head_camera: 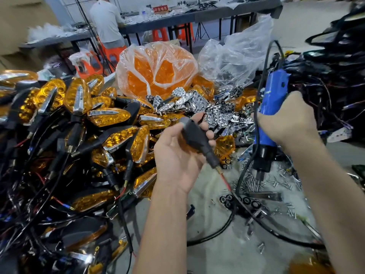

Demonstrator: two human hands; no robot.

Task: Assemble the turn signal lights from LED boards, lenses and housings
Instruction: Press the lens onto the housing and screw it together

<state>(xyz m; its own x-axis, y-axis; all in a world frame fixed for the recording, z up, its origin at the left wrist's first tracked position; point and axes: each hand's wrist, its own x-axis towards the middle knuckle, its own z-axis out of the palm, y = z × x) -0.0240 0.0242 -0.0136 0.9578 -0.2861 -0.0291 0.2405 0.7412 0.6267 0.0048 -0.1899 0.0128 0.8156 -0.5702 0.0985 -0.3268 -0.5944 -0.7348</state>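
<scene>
Head view. A black matte plastic housing [194,138], wedge-shaped with a ribbed rubbery stem, is held in the left hand [177,155], whose fingers [204,126] are curled closed around its body. The stem points down and to the right; a brass-coloured threaded tip and thin red and black wires [224,179] come out of its end.

A blue plastic electric screwdriver [271,107] with a black nose is gripped upright in the right hand [290,119], the fingers wrapped closed around its barrel, the bit pointing down. A black cable [240,178] hangs from the tool's top, falls beside it and loops over the tabletop [213,250], which is covered with a pale, wrinkled cloth.

Small shiny metal screws [284,180] are scattered beneath the tool. Black ring-patterned parts [227,199] lie near the cable.

At the left, a heap of finished lights [79,119] is piled: glossy amber faceted lenses, chrome trim strips, black stems and tangled wires. Behind the hands, a crinkled clear bag of amber lenses [156,70] stands, with a second, emptier clear bag [235,54] to its right. Between them and the hands, chrome reflectors [197,101] with round cells are heaped. One loose amber lens [226,146] lies just right of the housing.

Dark wire harnesses [331,76] are stacked at the far right. A person in a white shirt [107,22] stands at a distant table.
</scene>
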